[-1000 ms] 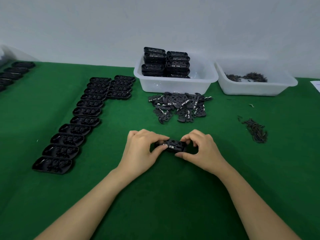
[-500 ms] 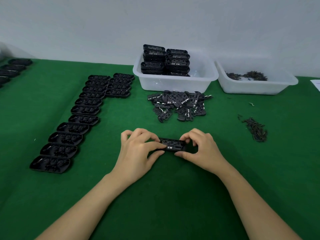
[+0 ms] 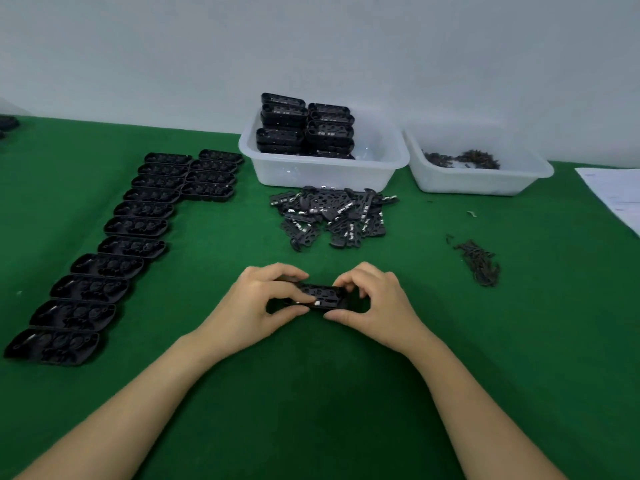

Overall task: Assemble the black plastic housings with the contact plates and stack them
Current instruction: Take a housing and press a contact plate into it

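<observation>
Both hands, left hand (image 3: 258, 306) and right hand (image 3: 375, 303), pinch one black housing (image 3: 323, 296) low over the green worktop (image 3: 311, 393), fingers curled round its ends, probably to press the plate in.

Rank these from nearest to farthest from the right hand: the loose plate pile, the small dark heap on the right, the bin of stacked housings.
From the right hand:
1. Loose plate pile, just beyond the hands.
2. Small dark heap, off to the right; nearly as near.
3. Bin of stacked housings, at the back.
</observation>
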A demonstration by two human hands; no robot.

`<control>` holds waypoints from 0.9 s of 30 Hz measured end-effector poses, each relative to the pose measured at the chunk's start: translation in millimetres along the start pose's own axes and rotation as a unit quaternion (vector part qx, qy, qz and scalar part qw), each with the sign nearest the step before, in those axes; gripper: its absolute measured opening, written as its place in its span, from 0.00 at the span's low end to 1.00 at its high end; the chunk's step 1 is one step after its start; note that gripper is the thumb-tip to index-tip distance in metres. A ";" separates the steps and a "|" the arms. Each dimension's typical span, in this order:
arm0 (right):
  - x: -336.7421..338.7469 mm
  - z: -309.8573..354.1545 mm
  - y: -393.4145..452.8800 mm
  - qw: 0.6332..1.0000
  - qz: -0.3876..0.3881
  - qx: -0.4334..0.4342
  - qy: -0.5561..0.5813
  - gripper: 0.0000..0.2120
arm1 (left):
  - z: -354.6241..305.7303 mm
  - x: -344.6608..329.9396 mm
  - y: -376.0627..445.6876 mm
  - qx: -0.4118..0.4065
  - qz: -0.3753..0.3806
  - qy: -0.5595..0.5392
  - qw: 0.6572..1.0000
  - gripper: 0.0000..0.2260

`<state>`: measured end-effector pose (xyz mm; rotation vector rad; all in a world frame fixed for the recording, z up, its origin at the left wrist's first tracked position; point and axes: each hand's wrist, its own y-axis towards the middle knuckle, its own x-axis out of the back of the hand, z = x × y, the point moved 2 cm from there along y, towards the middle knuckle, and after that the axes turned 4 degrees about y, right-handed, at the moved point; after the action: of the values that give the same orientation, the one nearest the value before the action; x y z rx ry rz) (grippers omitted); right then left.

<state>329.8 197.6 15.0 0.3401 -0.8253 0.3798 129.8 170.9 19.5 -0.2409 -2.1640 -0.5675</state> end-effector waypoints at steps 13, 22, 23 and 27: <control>126.4 -99.1 29.5 0.901 -0.230 -0.299 -0.215 0.03 | 9.7 -4.6 -1.9 -0.024 -0.025 -0.022 0.999 0.08; 118.8 -106.2 44.9 0.913 -0.117 -0.297 -0.254 0.03 | 10.3 -2.3 -3.5 -0.028 -0.037 -0.025 0.999 0.10; 120.8 -101.7 44.6 0.911 -0.124 -0.292 -0.264 0.03 | 10.6 -2.3 -3.7 -0.031 -0.038 -0.019 0.999 0.09; 108.7 -48.4 32.7 0.943 -0.260 -0.184 -0.094 0.05 | 9.1 -2.1 -5.0 -0.045 -0.055 0.016 0.997 0.07</control>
<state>413.4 268.5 71.9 0.2325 -0.9369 -0.3052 122.8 171.0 11.6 -0.1609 -2.1336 -0.7278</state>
